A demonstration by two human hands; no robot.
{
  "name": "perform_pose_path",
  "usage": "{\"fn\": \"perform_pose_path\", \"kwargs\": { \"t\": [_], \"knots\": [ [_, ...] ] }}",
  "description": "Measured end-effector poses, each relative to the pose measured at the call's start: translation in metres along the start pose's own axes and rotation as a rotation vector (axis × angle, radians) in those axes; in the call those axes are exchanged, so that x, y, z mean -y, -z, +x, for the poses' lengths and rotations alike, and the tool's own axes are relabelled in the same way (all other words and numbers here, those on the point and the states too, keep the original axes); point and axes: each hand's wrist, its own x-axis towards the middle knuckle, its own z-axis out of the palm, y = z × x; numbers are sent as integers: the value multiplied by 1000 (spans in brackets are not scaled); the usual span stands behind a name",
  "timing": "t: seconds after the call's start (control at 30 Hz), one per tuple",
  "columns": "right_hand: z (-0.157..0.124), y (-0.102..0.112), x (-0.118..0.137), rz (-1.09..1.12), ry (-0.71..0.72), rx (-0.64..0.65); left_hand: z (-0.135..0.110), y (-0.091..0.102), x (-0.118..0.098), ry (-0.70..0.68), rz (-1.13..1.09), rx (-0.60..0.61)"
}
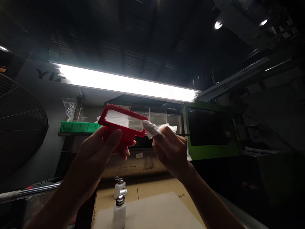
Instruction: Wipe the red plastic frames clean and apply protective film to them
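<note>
Raised in front of the bright lamp is a red plastic frame (127, 135) with a clear window (122, 120) in it. My left hand (100, 146) grips the frame from below, thumb on its near face and fingers behind. A white cloth (152, 128) is wrapped over a fingertip of my right hand (170, 146), whose fingers are closed on it. The cloth touches the right end of the frame. Part of the cloth is hidden in the palm.
Two white bottles with metal flip caps, a near one (119, 211) and a far one (119, 187), stand on cardboard (157, 206). Behind are a green bin (79, 127), a tube lamp (128, 83) overhead, a large fan (19, 124) leftward and a green machine (212, 127) rightward.
</note>
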Motion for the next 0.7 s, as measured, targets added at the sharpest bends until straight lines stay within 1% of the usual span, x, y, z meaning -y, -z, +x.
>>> {"fn": "perform_pose_path", "kwargs": {
  "t": [0.1, 0.2, 0.37, 0.5, 0.57, 0.7],
  "knots": [
    [3, 0, -1, -56, 51, 9, 0, 2, 1, -13, 31, 13],
    [2, 0, -3, -62, 94, 13, 0, 3, 2, -21, 51, 11],
    [-1, 1, -6, -105, 44, -18, 1, 2, 4, -23, 36, 14],
    [0, 1, -5, -73, 79, -1, 2, 3, 6, -31, 23, 27],
    [0, 0, -6, -81, 62, 22, 2, 3, 7, -31, 8, 28],
    [-1, 0, -12, -102, -48, 18, 2, 3, 6, -10, 3, 29]
  ]
}}
